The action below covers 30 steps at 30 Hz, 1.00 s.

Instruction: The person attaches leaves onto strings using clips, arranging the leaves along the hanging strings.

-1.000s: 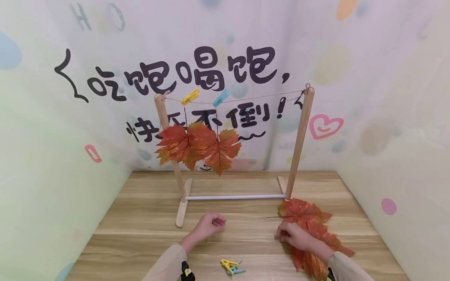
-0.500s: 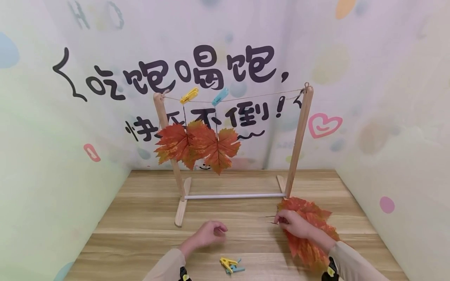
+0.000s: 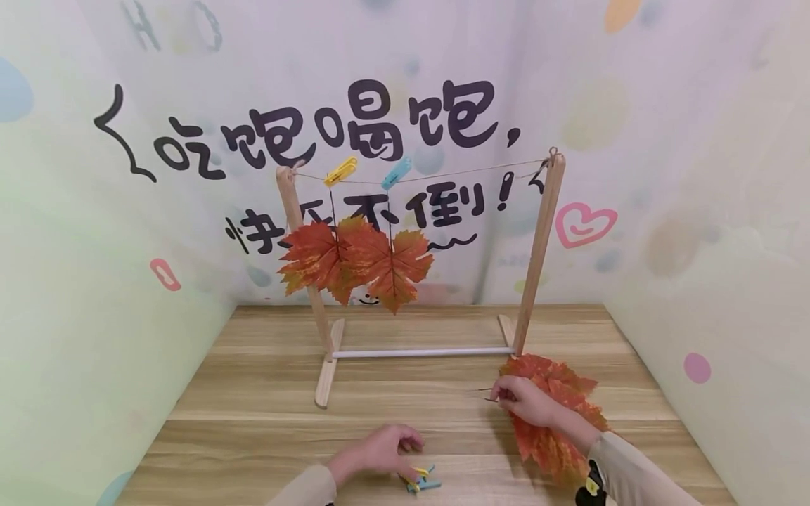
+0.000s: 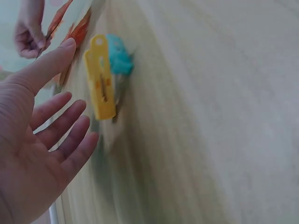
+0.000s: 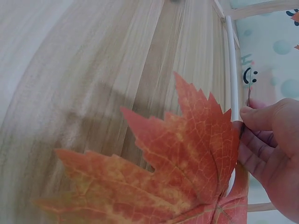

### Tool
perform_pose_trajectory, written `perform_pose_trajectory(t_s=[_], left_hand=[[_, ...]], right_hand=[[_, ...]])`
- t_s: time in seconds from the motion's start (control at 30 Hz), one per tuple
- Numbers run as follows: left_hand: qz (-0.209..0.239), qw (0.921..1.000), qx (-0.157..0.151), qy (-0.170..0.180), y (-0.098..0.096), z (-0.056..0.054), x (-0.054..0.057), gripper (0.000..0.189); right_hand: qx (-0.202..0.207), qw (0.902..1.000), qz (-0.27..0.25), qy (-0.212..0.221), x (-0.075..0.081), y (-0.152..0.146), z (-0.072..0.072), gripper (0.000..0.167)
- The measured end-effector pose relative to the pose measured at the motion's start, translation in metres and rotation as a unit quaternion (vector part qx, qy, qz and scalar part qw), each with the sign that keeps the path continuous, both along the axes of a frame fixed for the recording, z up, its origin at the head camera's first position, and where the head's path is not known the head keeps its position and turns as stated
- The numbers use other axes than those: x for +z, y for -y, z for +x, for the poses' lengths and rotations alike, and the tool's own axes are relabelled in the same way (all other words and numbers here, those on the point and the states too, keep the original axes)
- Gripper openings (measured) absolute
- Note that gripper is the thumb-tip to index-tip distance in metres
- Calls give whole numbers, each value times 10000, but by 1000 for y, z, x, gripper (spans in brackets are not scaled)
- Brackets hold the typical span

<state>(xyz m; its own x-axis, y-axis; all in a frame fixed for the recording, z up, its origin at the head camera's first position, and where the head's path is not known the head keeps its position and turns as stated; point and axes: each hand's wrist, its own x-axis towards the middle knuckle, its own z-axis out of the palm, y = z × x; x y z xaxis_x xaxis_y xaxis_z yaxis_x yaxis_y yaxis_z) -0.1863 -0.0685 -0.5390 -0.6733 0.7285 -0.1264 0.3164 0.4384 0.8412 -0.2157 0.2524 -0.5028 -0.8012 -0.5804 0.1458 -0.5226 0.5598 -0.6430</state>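
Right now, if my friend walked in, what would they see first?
Probably the two orange-red, jagged-edged leaves hanging from a thin brown string tied between wooden posts. Next, maybe, the big black writing on the pale wall behind. Lower right, the right hand pinches the thin dark stem of a red-orange leaf.

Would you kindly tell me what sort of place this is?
Probably an indoor craft or demonstration booth: there's a printed backdrop, a wood-grain tabletop and a wooden frame with hanging leaves.

A stem-held orange-red leaf [image 5: 196,149] tilts; two pegs [image 4: 105,70] lie together.
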Motion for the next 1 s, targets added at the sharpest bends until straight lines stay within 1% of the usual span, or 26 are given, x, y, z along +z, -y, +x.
perform_pose_trajectory(t_s=[0.03,0.1,0.2,0.27,0.33,0.4,0.47,0.57,0.7,0.8,0.93,1.0], left_hand=[[-25,9998,-79,-163,-1,2,-1,44],[-210,9965,-282,-761,-3,5,-4,47],[-492,9852,-485,-1568,-4,9,-7,53],[-664,9770,-572,-1946,-5,10,-9,56],[-755,9728,-619,-2101,-6,11,-10,58],[-793,9703,-639,-2193,-7,12,-12,55],[-765,9699,-597,-2231,-9,12,-14,48],[-685,9731,-390,-2165,-10,13,-16,38],[-557,9823,11,-1791,-11,12,-17,32],[-441,9896,227,-1349,-11,10,-16,30],[-317,9931,438,-1039,-10,5,-17,29],[-310,9927,532,-1039,-9,1,-18,29]], right_hand=[[2,10000,-7,-1,0,0,0,13],[9,10000,-10,10,-1,1,0,13],[11,10000,-20,14,-2,1,-1,12],[18,10000,-24,1,-2,2,-1,12],[21,10000,-41,-17,-2,2,-1,11],[23,10000,-59,-8,-2,1,-1,11],[27,10000,-69,8,-2,1,0,11],[-3,10000,-37,80,-4,1,-1,11],[-3,9999,-24,112,-6,1,-1,11],[32,9999,-58,93,-7,0,-2,11],[-2,9999,-47,161,-9,0,-3,12],[20,9999,-61,155,-11,0,-3,12]])
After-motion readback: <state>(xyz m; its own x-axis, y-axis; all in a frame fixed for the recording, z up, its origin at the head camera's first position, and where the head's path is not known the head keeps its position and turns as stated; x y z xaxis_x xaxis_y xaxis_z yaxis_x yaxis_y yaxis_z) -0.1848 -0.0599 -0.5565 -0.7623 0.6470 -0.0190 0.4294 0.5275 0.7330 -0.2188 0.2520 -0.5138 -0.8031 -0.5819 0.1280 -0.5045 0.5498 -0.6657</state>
